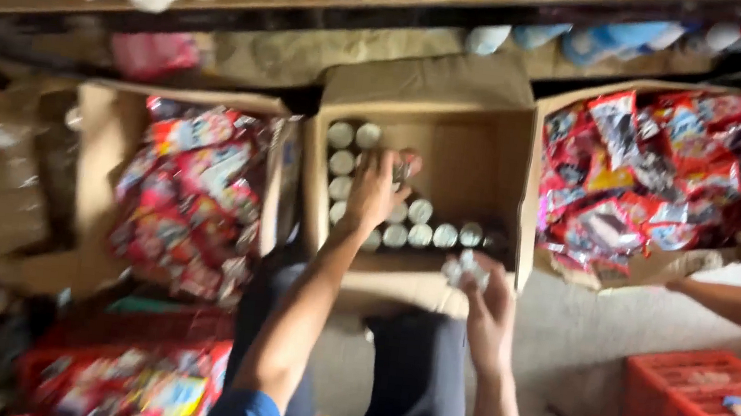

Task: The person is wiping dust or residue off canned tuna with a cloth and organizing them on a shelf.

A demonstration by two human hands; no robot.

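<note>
Left hand reaching into box, fingers clamped on a can; right hand closed around small white thing. Best lifted straight up, clear of neighbouring cans.

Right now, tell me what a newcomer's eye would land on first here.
The open cardboard box in the middle, partly filled with silver-topped cans, stands out; the left hand reaches into it and seems to grip one can, while the right hand holds something small and pale at its front edge. Boxes heaped with red snack packets flank it on both sides, and a red crate sits at lower right.
</note>
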